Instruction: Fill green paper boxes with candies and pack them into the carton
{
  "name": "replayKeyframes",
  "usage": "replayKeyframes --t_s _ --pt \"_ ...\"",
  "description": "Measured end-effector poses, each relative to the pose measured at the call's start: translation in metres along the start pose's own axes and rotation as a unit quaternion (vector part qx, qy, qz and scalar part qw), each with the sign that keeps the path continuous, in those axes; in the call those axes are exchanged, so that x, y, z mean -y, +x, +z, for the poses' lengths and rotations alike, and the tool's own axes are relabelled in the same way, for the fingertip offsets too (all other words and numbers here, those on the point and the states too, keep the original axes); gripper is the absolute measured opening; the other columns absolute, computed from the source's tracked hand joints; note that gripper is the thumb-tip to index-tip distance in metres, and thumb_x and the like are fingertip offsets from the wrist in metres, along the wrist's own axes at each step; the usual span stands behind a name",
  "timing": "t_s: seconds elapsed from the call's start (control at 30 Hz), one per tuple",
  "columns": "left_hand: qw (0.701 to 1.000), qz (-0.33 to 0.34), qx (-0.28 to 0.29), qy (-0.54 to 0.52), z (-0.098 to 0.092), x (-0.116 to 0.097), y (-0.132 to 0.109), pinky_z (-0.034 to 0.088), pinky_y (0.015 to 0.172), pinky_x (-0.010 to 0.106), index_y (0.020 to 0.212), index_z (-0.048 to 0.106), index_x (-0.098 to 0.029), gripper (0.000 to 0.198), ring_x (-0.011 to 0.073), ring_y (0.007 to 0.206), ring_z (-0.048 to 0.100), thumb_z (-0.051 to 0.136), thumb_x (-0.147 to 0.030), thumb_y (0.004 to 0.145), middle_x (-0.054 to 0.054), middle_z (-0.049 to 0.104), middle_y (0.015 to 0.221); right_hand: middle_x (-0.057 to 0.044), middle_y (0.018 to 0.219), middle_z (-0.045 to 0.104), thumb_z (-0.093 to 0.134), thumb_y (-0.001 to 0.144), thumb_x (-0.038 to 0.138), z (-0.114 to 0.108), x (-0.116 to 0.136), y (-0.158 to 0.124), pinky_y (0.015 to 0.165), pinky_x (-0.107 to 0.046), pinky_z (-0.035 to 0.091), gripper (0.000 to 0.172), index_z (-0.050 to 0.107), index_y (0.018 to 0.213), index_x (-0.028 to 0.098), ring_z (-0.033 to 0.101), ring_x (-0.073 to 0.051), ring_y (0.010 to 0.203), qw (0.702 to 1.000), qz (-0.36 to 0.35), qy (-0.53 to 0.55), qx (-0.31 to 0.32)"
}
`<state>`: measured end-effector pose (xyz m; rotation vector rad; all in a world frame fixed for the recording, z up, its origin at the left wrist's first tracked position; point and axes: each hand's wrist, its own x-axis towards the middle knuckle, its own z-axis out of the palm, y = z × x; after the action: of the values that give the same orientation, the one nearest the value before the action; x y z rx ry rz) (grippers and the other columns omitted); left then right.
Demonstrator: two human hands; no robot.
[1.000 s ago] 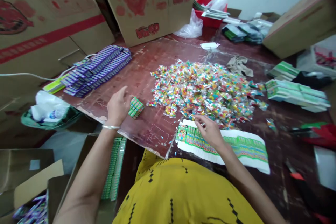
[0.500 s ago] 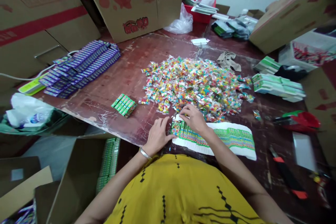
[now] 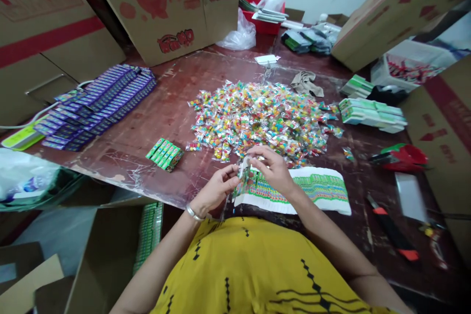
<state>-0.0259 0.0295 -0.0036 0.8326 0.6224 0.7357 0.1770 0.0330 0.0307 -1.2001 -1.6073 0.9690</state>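
Observation:
Both of my hands meet at the left end of a fanned row of flat green-and-white printed cartons [image 3: 320, 189]. Between them a small green carton [image 3: 243, 172] is raised, its pale flap uppermost; motion blurs it. My left hand [image 3: 219, 187] pinches its left side. Fingers of my right hand [image 3: 271, 169] close on its upper right edge, above the row. Just beyond lies a big heap of clear candy packets [image 3: 263, 117] with coloured sweets. To the left, a small block of finished-looking green boxes [image 3: 165, 154] sits on the table.
Purple boxes [image 3: 101, 103] are stacked at the left. Green-white carton bundles [image 3: 372, 114], red-handled scissors-like tool [image 3: 401, 157] and a black-orange box cutter [image 3: 392, 233] lie right. Large cardboard boxes [image 3: 165, 5] stand behind. An open carton [image 3: 106, 250] is below the table's left edge.
My left hand has gone from lying open beside the row to pinching the end carton. That carton has risen and tilted between both hands. The camera view has shifted slightly.

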Motion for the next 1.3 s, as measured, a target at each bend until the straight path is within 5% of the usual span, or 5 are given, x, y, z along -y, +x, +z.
replayKeyframes --t_s 0.4,0.6,0.87,1.07,1.3 --pt "0.989 -0.01 0.006 0.148 0.004 -0.001 -0.003 0.044 0.099 0.04 0.122 0.065 -0.017 0.048 0.0262 0.11 0.062 0.076 -0.031 0.077 0.01 0.069 0.116 0.006 0.057 0.052 0.068 0.083 0.036 -0.017 0.007 -0.012 0.051 -0.02 0.035 0.021 0.059 0.092 0.019 0.046 -0.008 0.051 0.966 0.097 0.01 0.239" --pt "0.981 0.075 -0.041 0.173 0.019 -0.009 -0.005 0.044 0.103 0.039 0.124 0.062 -0.019 0.044 0.0262 0.117 0.059 0.071 -0.027 0.082 0.009 0.065 0.127 -0.003 0.092 0.064 0.075 0.075 0.036 -0.001 -0.004 -0.015 0.066 -0.024 0.048 0.043 0.055 0.11 0.022 0.062 -0.015 0.084 0.994 0.083 0.073 -0.024" --pt "0.976 0.113 -0.082 0.165 0.022 -0.007 -0.001 0.041 0.104 0.038 0.131 0.058 -0.019 0.048 0.0279 0.124 0.054 0.067 -0.028 0.085 0.011 0.06 0.133 -0.005 0.102 0.06 0.068 0.083 0.037 0.012 -0.009 -0.032 0.074 -0.029 0.052 0.051 0.053 0.131 0.03 0.058 -0.016 0.089 0.999 0.014 -0.025 -0.038" --pt "0.96 0.086 -0.071 0.255 0.018 -0.012 -0.005 0.046 0.088 0.03 0.117 0.067 -0.017 0.035 0.0238 0.101 0.062 0.064 -0.034 0.086 0.006 0.069 0.11 0.004 0.067 0.057 0.066 0.084 0.039 -0.007 0.0 -0.024 0.056 -0.023 0.043 0.028 0.059 0.105 0.022 0.052 -0.01 0.057 0.984 0.063 0.02 0.165" --pt "0.938 0.147 -0.183 0.254 0.023 -0.006 0.0 0.046 0.08 0.027 0.094 0.071 -0.017 0.021 0.0195 0.09 0.059 0.065 -0.035 0.085 0.003 0.068 0.094 -0.002 0.095 0.063 0.075 0.075 0.038 0.007 -0.009 -0.021 0.067 -0.023 0.049 0.046 0.056 0.114 0.023 0.06 -0.015 0.085 0.993 0.074 0.083 -0.038"
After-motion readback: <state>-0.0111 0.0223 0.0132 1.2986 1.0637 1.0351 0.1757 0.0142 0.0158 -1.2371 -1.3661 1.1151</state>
